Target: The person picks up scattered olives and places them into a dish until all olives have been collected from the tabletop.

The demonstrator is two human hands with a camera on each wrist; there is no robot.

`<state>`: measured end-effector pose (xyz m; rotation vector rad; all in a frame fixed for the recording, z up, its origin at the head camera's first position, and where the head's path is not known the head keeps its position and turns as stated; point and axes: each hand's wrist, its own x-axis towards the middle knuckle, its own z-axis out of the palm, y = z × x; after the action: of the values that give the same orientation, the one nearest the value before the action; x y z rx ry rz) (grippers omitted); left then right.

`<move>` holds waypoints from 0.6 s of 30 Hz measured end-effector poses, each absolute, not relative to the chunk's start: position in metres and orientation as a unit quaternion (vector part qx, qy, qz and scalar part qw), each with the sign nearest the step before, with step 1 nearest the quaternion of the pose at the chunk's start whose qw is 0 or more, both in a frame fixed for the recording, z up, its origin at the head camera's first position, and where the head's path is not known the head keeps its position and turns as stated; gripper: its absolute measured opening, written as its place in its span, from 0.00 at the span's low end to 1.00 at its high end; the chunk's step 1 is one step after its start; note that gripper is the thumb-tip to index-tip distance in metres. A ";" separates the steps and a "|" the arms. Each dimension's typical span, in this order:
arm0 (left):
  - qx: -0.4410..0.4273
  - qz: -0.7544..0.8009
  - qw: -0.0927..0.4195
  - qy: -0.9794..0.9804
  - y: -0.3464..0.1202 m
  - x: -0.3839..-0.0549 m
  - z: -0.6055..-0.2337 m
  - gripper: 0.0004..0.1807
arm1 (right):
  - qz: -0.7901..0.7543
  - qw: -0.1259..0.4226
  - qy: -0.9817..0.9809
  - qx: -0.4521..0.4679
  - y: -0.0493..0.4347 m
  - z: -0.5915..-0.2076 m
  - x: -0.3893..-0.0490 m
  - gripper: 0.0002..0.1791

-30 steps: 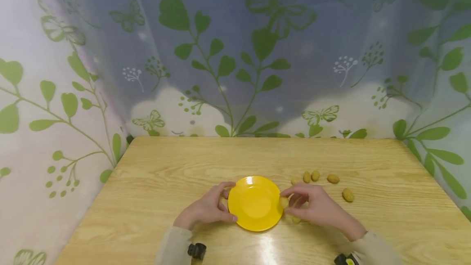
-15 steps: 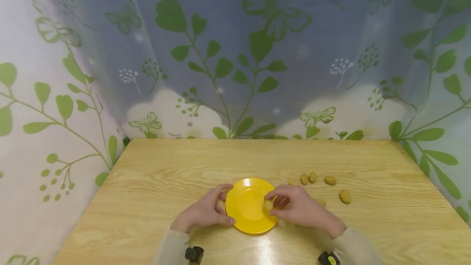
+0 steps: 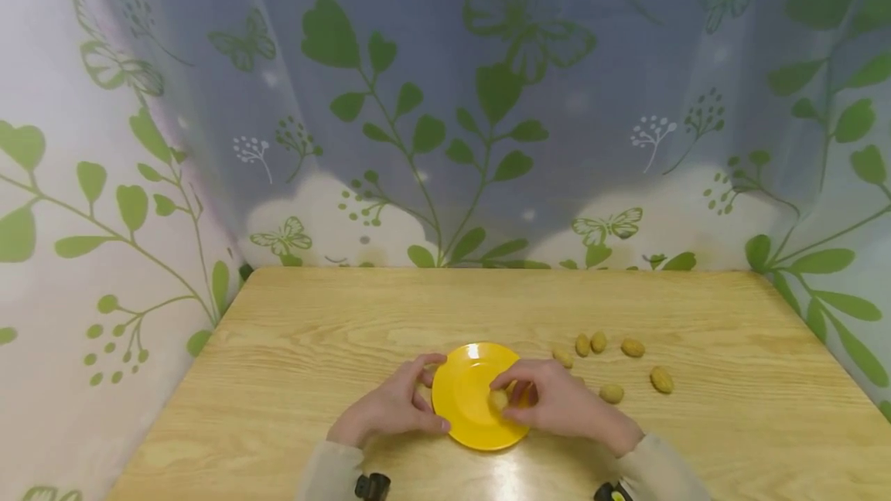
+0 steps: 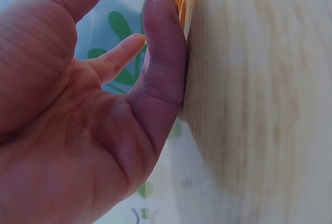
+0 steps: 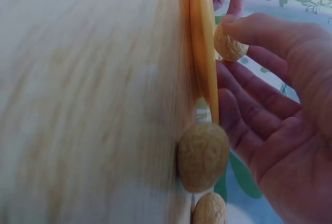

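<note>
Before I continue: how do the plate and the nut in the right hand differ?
The plate is wide and shallow, the nut small and rounded. The plate is smooth and glossy, the nut wrinkled. The plate lies on the table, while the right hand pinches the nut over the plate. Both are held, the plate by the left hand.

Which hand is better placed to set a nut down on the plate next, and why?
Probably the right hand: it pinches a nut over the yellow plate, while the left hand holds the plate's edge.
</note>
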<state>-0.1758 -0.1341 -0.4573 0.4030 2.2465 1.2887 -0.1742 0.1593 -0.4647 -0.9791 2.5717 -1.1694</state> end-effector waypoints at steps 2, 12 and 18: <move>0.149 0.477 0.257 0.827 -0.134 -0.175 -0.457 0.50 | -0.386 0.076 0.858 -0.330 0.157 -0.464 -0.174 0.14; 0.151 0.480 0.255 0.825 -0.134 -0.175 -0.460 0.50 | -0.370 0.089 0.861 -0.338 0.151 -0.464 -0.173 0.14; 0.151 0.477 0.254 0.828 -0.134 -0.176 -0.460 0.51 | -0.370 0.095 0.861 -0.337 0.151 -0.466 -0.175 0.15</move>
<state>-0.1758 -0.1340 -0.4599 0.4106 2.2494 1.2965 -0.1748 0.1514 -0.4657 -0.9979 2.5514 -1.0954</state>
